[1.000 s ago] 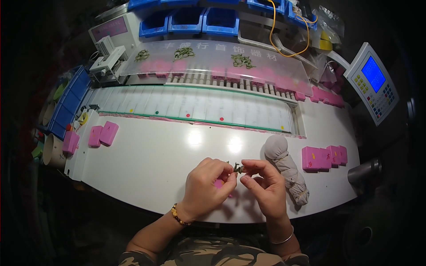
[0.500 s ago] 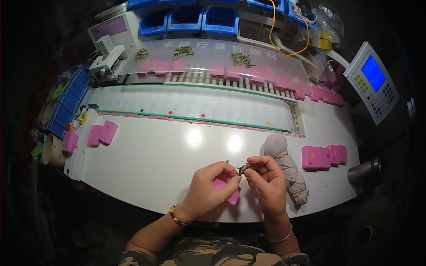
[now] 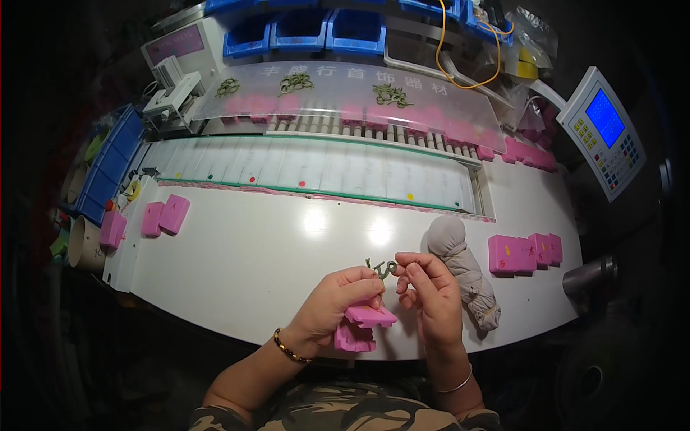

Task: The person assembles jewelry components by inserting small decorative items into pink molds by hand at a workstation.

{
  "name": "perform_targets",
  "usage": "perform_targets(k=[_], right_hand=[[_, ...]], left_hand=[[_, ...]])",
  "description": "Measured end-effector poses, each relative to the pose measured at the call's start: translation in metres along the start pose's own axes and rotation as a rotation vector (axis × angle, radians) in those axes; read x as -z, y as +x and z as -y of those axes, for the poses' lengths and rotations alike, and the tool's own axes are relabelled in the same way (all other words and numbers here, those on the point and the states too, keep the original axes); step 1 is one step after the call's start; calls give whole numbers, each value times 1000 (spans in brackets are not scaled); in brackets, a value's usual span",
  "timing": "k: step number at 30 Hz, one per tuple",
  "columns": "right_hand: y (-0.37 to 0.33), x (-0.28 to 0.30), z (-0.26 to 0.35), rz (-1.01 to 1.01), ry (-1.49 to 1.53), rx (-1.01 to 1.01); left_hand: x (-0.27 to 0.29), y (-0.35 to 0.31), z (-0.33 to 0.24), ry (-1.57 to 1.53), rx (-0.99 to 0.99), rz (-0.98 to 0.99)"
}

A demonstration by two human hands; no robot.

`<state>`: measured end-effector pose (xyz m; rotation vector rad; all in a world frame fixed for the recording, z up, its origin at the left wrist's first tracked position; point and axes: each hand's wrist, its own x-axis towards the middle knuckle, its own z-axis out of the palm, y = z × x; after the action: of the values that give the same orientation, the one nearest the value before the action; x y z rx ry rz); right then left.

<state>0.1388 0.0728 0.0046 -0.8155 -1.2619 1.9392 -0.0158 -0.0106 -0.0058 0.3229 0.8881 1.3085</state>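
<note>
My left hand [image 3: 332,302] is closed on a small green curly-shaped piece [image 3: 384,271], which sticks up past the thumb and has a ring-like loop at its right end. Under those same fingers is a pink mould half [image 3: 371,316], with cut-out shapes along its lower edge. A second pink mould half [image 3: 354,339] shows just below it, beside the palm; whether the hand grips it I cannot tell. Close to the loop, my right hand [image 3: 431,294] has thumb and forefinger pinched together. Anything between those fingertips is too small to make out.
A grey cloth-wrapped bundle [image 3: 467,276] lies right of my hands, with pink blocks [image 3: 507,255] beyond it. More pink blocks [image 3: 173,215] sit at the left. Behind runs a white slatted conveyor [image 3: 309,169]; green pieces [image 3: 392,95] rest on a clear cover [image 3: 345,86]. A keypad panel [image 3: 604,133] stands right.
My hands have drawn slightly apart, and more of the green piece shows. The pink mould halves have come into fuller view below my left hand. Coloured dots on the conveyor have shifted left.
</note>
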Motion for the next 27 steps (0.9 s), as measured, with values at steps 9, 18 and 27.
perform_targets(k=[9,18,27], right_hand=[[0,0,-1,-19,-12,15],[-5,-4,0,-2,-64,37],[-5,-4,1,2,-122,55]], left_hand=[[-2,-2,0,5,17,-20],[-4,-5,3,288,-231,-106],[-9,-8,5,625,-458,-180]])
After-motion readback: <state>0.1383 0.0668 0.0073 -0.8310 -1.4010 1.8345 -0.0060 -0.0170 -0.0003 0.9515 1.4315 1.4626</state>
